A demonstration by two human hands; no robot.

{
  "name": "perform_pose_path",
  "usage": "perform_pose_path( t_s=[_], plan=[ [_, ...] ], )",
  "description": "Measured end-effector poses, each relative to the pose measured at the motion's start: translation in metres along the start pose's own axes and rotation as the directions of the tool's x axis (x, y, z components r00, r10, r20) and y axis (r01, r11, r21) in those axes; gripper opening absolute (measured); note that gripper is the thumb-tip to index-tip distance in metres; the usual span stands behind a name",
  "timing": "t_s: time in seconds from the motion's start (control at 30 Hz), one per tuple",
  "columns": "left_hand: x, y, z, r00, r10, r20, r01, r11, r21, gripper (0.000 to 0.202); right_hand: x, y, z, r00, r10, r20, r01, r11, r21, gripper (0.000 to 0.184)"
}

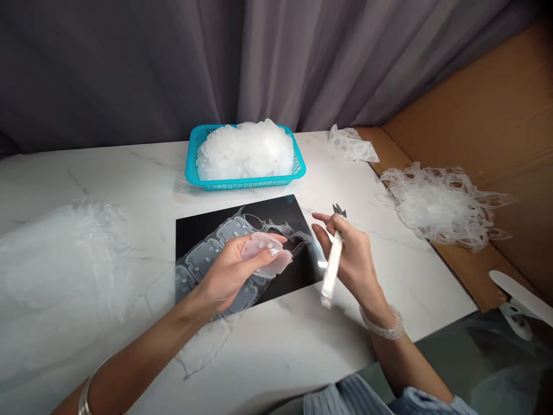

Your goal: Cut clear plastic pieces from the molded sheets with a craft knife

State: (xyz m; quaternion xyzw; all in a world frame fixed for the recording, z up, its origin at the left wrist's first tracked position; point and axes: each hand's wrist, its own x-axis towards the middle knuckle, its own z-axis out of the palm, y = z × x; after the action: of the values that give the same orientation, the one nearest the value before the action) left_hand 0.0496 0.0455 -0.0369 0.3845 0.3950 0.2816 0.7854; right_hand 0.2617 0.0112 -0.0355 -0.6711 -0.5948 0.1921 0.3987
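Note:
My left hand (227, 274) pinches a translucent, rounded silicone-like piece (261, 243), with what looks like another overlapping it, between thumb and fingers. Beneath that hand lies a clear moulded sheet (201, 256) of joined rounded pieces with small holes. It rests partly on a black mat (298, 274), and thin clear strips trail off it. To the right of the mat, my right hand (356, 251) is closed around a pair of nippers (332, 274) with pale handles; their dark jaws point away from me. The index finger and thumb of that hand are extended toward the mat.
Behind the mat stands a blue basket (246, 184) heaped with translucent pieces (248, 150). A tangle of clear cut-off webbing (440, 207) sits at the right edge, a smaller scrap (352, 144) behind it. Clear sheets (56, 276) pile at left. A cardboard wall (484, 121) borders the right.

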Motion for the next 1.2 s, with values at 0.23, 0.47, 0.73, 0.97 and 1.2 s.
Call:
perform_pose_path(
  t_s=[0.23, 0.47, 0.73, 0.97, 1.2],
  plan=[
    [-0.006, 0.006, 0.003, 0.998, 0.029, 0.052, -0.027, 0.999, -0.043, 0.027, -0.015, -0.033, 0.016, 0.943, 0.027, 0.332, -0.21, 0.821, 0.531, 0.046],
    [0.0, 0.007, -0.019, 0.981, -0.178, 0.082, 0.194, 0.937, -0.289, 0.044, -0.012, -0.018, 0.021, 0.955, 0.185, 0.23, -0.295, 0.667, 0.685, 0.05],
    [0.005, -0.004, -0.034, 0.973, -0.191, 0.133, 0.229, 0.885, -0.404, 0.03, -0.027, -0.005, 0.029, 0.823, -0.512, 0.245, 0.391, 0.825, 0.409, 0.035],
    [-0.002, 0.004, -0.033, 0.987, -0.13, 0.092, 0.154, 0.932, -0.328, 0.023, -0.029, 0.003, 0.034, 0.746, -0.643, 0.171, 0.578, 0.754, 0.313, 0.034],
    [-0.006, 0.011, -0.035, 0.988, -0.072, 0.138, 0.11, 0.95, -0.294, 0.026, -0.021, 0.001, 0.026, 0.84, -0.542, 0.032, 0.527, 0.828, 0.191, 0.04]
  ],
)
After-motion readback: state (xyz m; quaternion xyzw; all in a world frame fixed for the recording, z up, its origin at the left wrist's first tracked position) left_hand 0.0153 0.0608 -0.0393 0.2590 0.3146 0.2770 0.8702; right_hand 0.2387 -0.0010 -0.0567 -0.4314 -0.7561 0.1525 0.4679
